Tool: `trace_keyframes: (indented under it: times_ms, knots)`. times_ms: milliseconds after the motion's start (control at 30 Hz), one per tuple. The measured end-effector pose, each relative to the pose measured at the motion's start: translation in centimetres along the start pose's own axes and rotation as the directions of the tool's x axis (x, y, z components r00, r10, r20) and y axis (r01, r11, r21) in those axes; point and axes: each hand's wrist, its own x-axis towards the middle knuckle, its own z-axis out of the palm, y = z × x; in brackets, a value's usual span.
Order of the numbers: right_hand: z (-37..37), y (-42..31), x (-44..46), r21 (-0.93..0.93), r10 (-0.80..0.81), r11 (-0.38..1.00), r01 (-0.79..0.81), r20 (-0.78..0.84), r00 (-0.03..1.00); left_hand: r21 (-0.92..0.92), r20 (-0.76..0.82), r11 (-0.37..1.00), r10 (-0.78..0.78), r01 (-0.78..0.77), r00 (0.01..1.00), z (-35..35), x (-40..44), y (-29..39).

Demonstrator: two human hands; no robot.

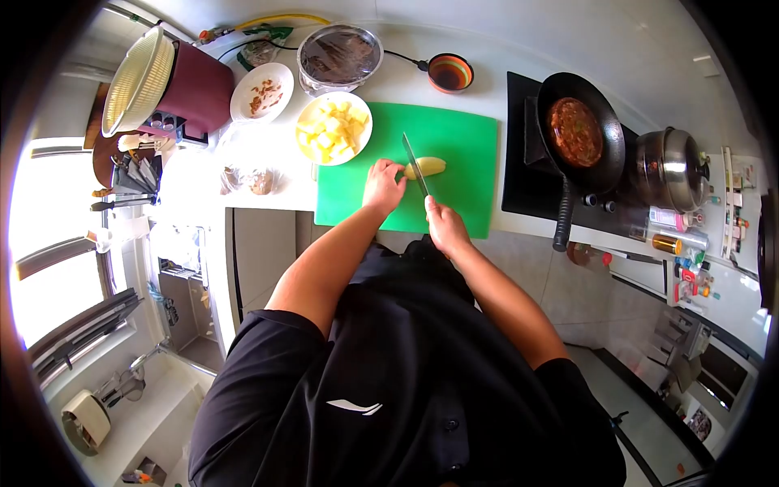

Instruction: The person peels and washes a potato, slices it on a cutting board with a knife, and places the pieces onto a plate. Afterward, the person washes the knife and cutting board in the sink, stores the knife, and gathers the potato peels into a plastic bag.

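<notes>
On the green cutting board (466, 134) lies a peeled pale-yellow potato (432, 165), long and rounded. My left hand (385, 185) grips its left end with bent fingertips. Closed around the handle of a knife (410, 152) is my right hand (445, 225), near the board's front edge. The blade crosses the potato near its left part, pointing away from me; how deep it sits in the potato I cannot tell. A white bowl (301, 152) heaped with pale-yellow chunks overlaps the board's upper left corner.
Right of the board, a wok (613, 138) holding reddish-brown food sits on the black cooktop (519, 191), handle toward me. A steel pot (673, 170) stands beyond it. Behind are a film-covered bowl (341, 57), a small orange-rimmed bowl (450, 73) and a white plate (280, 81).
</notes>
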Motion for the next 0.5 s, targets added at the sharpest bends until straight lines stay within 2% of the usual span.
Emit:
trace_keyframes:
  times_ms: [67,100,133,167,233,267,300,367,400,467,500]
  knots:
    - [0.3,0.3,-0.2,-0.013,0.01,1.0,-0.01,0.017,1.0,0.035,0.049,0.999,-0.036,0.034,0.998,-0.2,0.0,0.3]
    - [0.5,0.6,-0.3,0.057,0.086,0.995,-0.088,0.036,0.996,0.036,0.048,0.999,-0.037,0.035,0.998,-0.2,0.0,0.6]
    - [0.5,0.8,-0.3,0.124,0.16,0.978,-0.166,0.059,0.985,0.075,0.081,0.997,0.009,-0.015,0.997,-0.3,-0.1,1.1]
    - [-0.3,0.1,-0.8,0.124,0.16,0.978,-0.166,0.058,0.985,0.11,0.115,0.992,0.054,-0.067,0.992,-0.6,-0.1,2.0]
    - [-2.2,-0.8,-1.7,0.45,0.389,0.803,-0.392,0.103,0.915,0.14,0.123,0.986,0.077,-0.094,0.989,-1.1,0.3,4.2]
    - [-2.7,-0.5,-1.9,0.568,0.426,0.723,-0.394,0.083,0.901,0.172,0.13,0.978,0.097,-0.119,0.987,-1.1,0.5,5.1]
    - [-2.9,1.0,-1.7,0.644,0.419,0.665,-0.377,0.096,0.903,0.226,0.206,0.968,0.063,-0.11,0.976,-0.8,1.0,5.8]
    - [-2.9,3.8,-1.0,0.758,0.397,0.542,-0.362,0.148,0.906,0.226,0.209,0.968,0.06,-0.108,0.976,0.9,1.9,6.6]
    - [-2.5,4.8,-1.0,0.759,0.401,0.54,-0.364,0.147,0.904,0.225,0.214,0.968,0.059,-0.108,0.975,1.8,2.2,6.8]
    - [-2.3,6.1,-1.2,0.791,0.421,0.435,-0.431,0.244,0.874,0.225,0.202,0.972,0.025,-0.071,0.979,3.1,2.2,6.9]
    - [-1.8,6.6,-1.3,0.764,0.413,0.466,-0.446,0.258,0.874,0.214,0.185,0.976,-0.006,-0.035,0.983,3.6,2.2,6.9]
